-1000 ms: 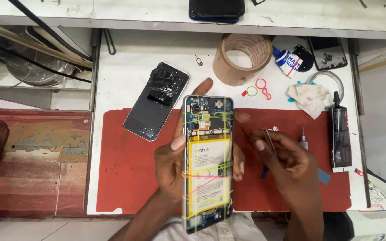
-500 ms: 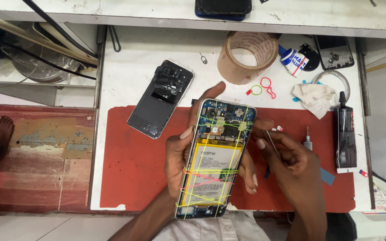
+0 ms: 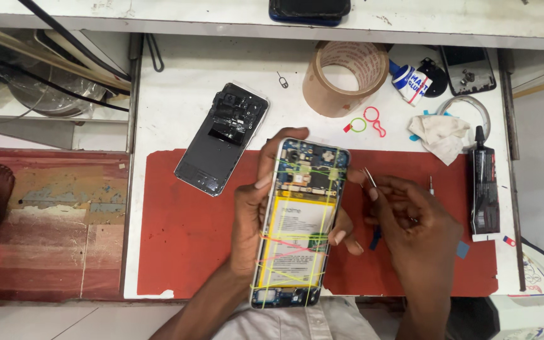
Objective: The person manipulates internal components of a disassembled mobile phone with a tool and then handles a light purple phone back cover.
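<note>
Since before, your left hand [image 3: 253,220] has tilted the fragile, rubber-banded opened phone [image 3: 300,220]; grip its edges. Your right hand [image 3: 410,220] pinches tweezers [image 3: 369,177].

White bench [image 3: 190,82], red mat [image 3: 190,233], tape roll [image 3: 345,78], back cover [image 3: 221,138]

Bare red mat [image 3: 190,239] lies open left of the hands; back cover [image 3: 221,138] and tape roll [image 3: 345,77] crowd above.
</note>
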